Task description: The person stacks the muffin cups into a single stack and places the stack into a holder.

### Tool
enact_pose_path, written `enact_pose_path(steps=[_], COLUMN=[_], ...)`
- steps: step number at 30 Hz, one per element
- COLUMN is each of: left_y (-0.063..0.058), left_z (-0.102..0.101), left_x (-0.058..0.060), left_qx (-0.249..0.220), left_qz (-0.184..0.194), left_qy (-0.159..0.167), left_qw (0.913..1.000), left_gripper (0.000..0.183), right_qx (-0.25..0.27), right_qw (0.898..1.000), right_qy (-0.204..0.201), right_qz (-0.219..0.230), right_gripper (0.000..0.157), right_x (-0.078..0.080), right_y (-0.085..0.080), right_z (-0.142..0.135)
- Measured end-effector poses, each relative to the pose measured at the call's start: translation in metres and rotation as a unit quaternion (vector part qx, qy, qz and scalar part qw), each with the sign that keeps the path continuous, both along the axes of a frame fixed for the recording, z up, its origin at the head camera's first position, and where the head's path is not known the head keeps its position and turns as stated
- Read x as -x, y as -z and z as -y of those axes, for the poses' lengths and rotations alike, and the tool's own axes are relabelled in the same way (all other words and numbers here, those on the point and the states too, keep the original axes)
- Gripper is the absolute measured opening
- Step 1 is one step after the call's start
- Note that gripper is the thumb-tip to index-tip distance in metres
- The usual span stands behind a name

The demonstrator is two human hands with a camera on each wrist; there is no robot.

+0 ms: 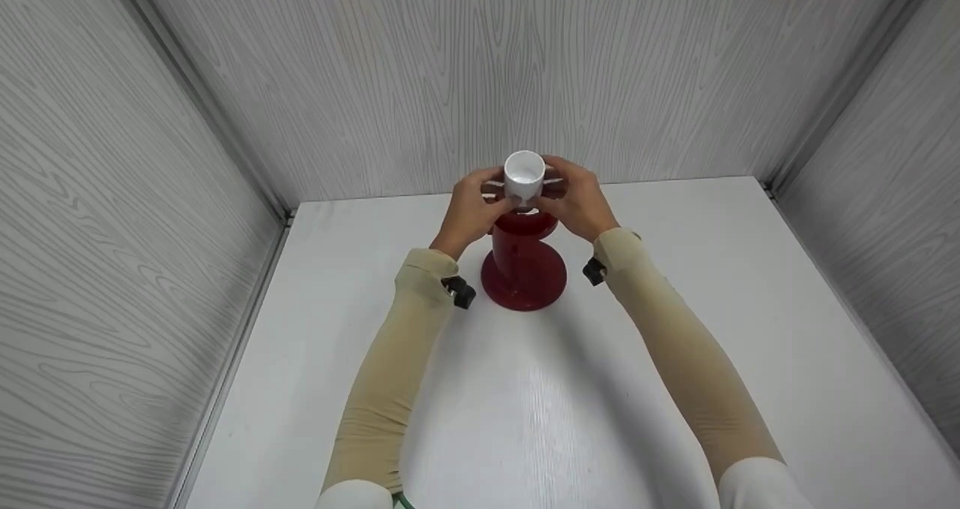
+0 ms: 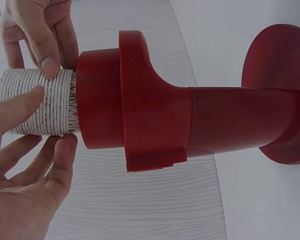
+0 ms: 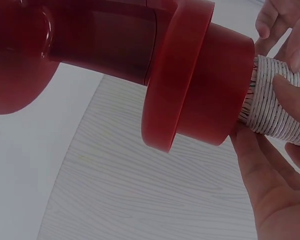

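Both hands hold a stack of white paper cups from opposite sides. The stack [image 1: 524, 173] is upright, its open end facing up in the head view. Its ridged rims show close up in the left wrist view, with thin coloured lines printed on the cup wall below them. My left hand [image 1: 472, 207] grips the left side with thumb and fingers, and my right hand [image 1: 579, 200] grips the right. Directly below is a glossy red stand [image 2: 155, 110] with a cylindrical top. The stack's lower end sits at the mouth of that top, and whatever is inside is hidden.
The stand's round red base [image 1: 551, 280] rests on a white table [image 1: 525, 389] near its back edge. A grey wood-grain panel [image 1: 487, 66] rises behind, with similar panels at left [image 1: 112, 231] and right [image 1: 892, 194].
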State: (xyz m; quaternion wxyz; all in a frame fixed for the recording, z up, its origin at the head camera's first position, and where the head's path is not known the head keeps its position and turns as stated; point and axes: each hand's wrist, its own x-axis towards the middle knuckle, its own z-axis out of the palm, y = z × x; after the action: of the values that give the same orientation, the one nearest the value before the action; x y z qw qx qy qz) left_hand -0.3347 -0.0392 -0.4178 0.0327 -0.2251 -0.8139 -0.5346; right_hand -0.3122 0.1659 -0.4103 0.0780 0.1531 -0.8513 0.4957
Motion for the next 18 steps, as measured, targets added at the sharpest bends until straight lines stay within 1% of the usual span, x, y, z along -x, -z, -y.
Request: enact_pose_path(steps=[7,14,18], left_y=[0.0045,0.0037,0.0033], left_z=[0.0008,0.0025,0.0039], left_x=[0.0018,0.0018,0.0017], left_qx=[0.011,0.023,0.028], left_qz=[0.008,0.028,0.028], left_qy=[0.002,-0.001,-0.001], left_qw=[0.9999,0.9994,0.9992], left_gripper=[0.051,0.049,0.048], right_qx=[-0.026,-0.045,-0.064], right_qw=[1.0,0.999,0.998], right_qy=[0.013,0.013,0.012], right_qz=[0.011,0.021,0.016], right_gripper=[0.063,0.066,0.067], right_x=[-0.002,-0.0034,-0.002], right_y=[0.0005,-0.0046,-0.0063], right_z=[0.0024,0.0066,0.0091])
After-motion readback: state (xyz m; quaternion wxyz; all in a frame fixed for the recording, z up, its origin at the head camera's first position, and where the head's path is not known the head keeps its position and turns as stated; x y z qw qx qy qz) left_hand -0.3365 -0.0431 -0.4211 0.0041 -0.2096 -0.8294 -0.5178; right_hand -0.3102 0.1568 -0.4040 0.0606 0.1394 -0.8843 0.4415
